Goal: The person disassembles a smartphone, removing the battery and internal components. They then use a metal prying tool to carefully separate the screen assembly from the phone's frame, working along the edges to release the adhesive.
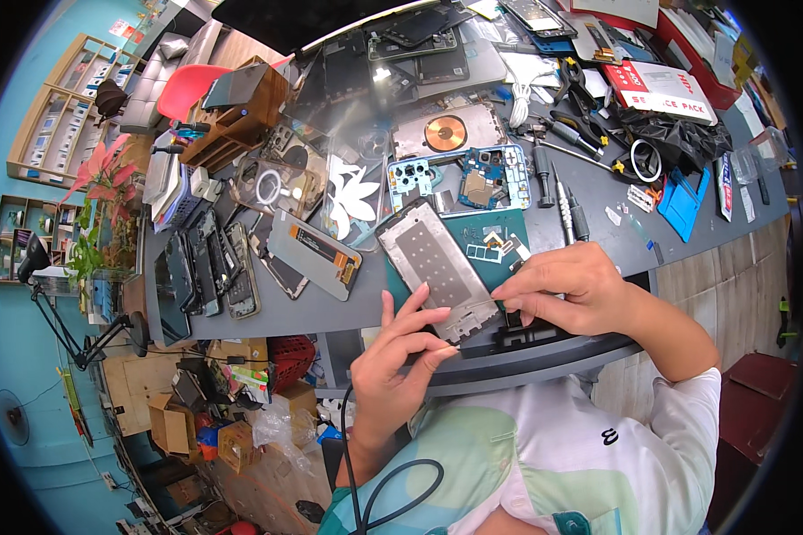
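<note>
A phone display panel (433, 259), its silvery back dotted around a grey rectangle, lies tilted at the near edge of the desk. My left hand (393, 357) grips its lower left end, with the thumb at the near edge and fingers along the side. At the panel's lower right edge, my right hand (571, 290) is closed in a pinch; what sits between those fingertips is too small to make out. Under the panel is a green mat (509, 223) with small metal pieces (486, 250) on it. Just beyond stands a light blue phone frame (401, 183) with a blue circuit board (480, 183).
Screwdrivers (563, 201) lie right of the mat, near pliers (577, 85) and a blue tray (684, 205). Phone shells (210, 267) and a loose screen (317, 254) crowd the left. A black cable (348, 446) hangs before me. An open drawer (526, 357) is below the desk edge.
</note>
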The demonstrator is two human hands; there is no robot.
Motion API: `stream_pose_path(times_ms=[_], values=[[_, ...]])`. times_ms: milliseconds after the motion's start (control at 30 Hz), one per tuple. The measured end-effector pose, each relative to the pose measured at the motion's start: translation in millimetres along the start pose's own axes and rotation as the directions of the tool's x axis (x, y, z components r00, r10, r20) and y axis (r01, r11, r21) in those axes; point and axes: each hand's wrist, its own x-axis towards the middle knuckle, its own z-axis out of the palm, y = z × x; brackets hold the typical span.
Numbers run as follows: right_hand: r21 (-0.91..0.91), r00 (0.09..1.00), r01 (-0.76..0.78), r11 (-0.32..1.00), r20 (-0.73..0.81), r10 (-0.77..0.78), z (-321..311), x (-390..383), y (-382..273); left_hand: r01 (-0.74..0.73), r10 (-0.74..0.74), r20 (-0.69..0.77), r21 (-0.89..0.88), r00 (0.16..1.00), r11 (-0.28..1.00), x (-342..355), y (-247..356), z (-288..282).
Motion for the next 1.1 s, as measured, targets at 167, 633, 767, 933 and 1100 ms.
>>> stream_pose_path(times_ms=[167, 633, 767, 933, 1100], values=[[0.026, 1.0, -0.004, 1.0, -0.009, 0.004, 1.5, -1.4, 1.7, -0.145, -0.011, -0.314, -0.467, 0.949, 0.873, -13.4, -21.4, -4.7], [-0.216, 0.906, 0.368, 0.904, 0.302, -0.297, 16.7, -8.1, -37.2, -0.269, 0.26, 0.127, 0.061, 0.957, 0.961, -34.1, -6.9, -0.1], [-0.236, 0.971, 0.178, 0.955, 0.2, -0.131, -4.6, -18.7, -42.7, -0.104, 0.104, 0.004, -0.05, 0.995, 0.993, -53.0, -17.8, -14.0], [-0.272, 0.986, -0.031, 0.962, 0.147, 0.073, -5.0, -5.4, -44.9, -0.251, 0.27, -0.107, 0.164, 0.957, 0.954, -31.3, -25.2, -10.7], [-0.191, 0.962, -0.13, 0.973, 0.213, 0.171, -0.5, 15.0, -37.2, -0.227, 0.235, 0.027, 0.379, 0.972, 0.897, -2.2, -7.6, -5.0]])
